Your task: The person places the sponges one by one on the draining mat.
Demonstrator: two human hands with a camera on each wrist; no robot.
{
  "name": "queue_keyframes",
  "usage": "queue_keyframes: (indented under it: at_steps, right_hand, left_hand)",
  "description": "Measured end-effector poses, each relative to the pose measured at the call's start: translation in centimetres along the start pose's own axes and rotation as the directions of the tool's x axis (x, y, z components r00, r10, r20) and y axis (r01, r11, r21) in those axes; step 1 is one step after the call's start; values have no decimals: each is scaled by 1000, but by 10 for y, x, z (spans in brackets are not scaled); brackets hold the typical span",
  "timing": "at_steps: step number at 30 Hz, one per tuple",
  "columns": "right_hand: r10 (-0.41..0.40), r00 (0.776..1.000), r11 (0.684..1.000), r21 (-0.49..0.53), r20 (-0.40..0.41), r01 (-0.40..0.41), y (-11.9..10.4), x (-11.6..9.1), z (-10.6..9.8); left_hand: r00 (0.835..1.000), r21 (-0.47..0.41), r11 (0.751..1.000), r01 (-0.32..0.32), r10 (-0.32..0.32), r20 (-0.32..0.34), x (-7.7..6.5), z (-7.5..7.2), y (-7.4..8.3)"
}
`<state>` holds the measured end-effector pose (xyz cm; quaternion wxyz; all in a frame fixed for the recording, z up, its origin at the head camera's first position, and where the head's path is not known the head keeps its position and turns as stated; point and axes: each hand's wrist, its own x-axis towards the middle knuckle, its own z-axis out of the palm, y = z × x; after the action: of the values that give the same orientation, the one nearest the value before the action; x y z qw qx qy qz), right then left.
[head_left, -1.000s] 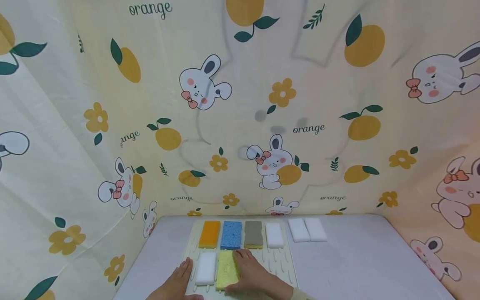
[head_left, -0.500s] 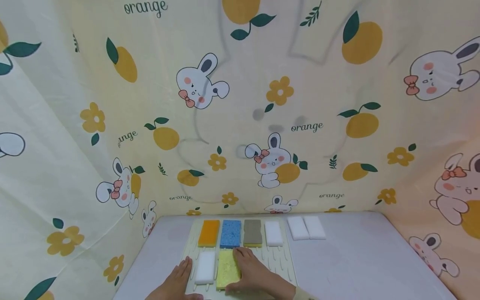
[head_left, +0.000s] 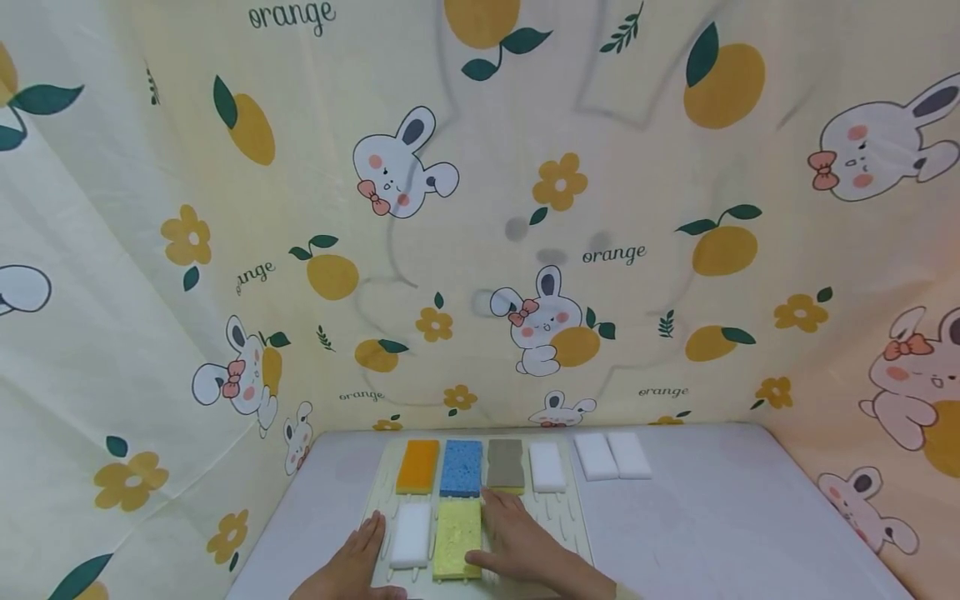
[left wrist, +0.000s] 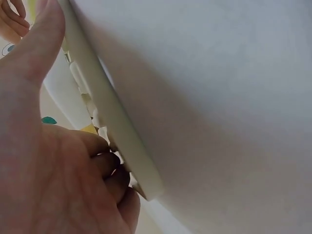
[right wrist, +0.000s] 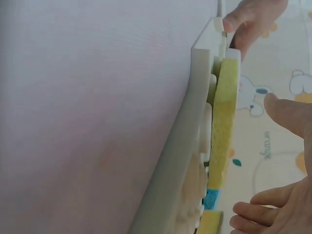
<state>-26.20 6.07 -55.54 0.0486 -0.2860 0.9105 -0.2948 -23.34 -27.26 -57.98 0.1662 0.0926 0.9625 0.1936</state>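
Note:
A cream ridged draining tray bears several sponges. In its front row, a yellow sponge lies flat beside a white melamine sponge. My right hand is at the yellow sponge's right side, fingers and thumb spread and not closed round it; in the right wrist view the hand stands apart from the sponge. My left hand rests on the tray's front left corner. In the left wrist view, its fingers touch one edge and its thumb lies along another.
Across the tray's back row lie an orange sponge, a blue sponge, a grey-topped sponge and a white sponge. Two white pads sit on the white table to the right. Printed cloth encloses the table.
My right hand has let go of the yellow sponge and shifted slightly right, uncovering its right side. The left hand and the tray stay put.

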Motion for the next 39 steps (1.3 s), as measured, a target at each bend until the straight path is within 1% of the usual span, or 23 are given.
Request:
queue_keyframes:
  at_steps: [2,4,9,12,18,20,26,29,33,39]
  right_hand:
    - [-20,1000,999,30,-16,21,4,-5,-3]
    - [-27,999,999,40,-28,28,8,-9,-5]
    - [0,999,999,46,-41,2,20,-19,-15]
    - [2,999,999,45,-43,-1,28,-24,-24]
    - [23,998,998,58,-57,-20,47,-33,-42]
    - [24,998,998,62,-59,-20,54,-36,-48]
    - [22,999,996,82,-40,-19,68,-49,-68]
    - [20,999,995,98,-30,-17,76,-54,-77]
    - [19,999,996,92,-32,-16,89,-58,-88]
    - [39,996,997,63,-85,-34,113,-60,-104]
  left_hand:
    - [1000,5,1000,-12,12,-3,1,-1,0]
    - [1000,11,1000,-29,29,-7,1,-1,0]
    - [998,16,998,-54,54,-12,0,-1,1]
    - [999,13,999,-48,48,-10,-1,-3,2]
    - [1000,5,1000,-9,9,1,-2,-6,6]
    - [1000,3,1000,-9,9,1,-1,-6,7]
    - [1000,13,1000,4,-4,1,0,-7,8]
    - [1000,9,1000,-1,1,4,0,-7,8]
    - [1000,9,1000,-8,8,4,1,-6,9]
    - [1000,5,1000,-28,28,-2,4,-5,5]
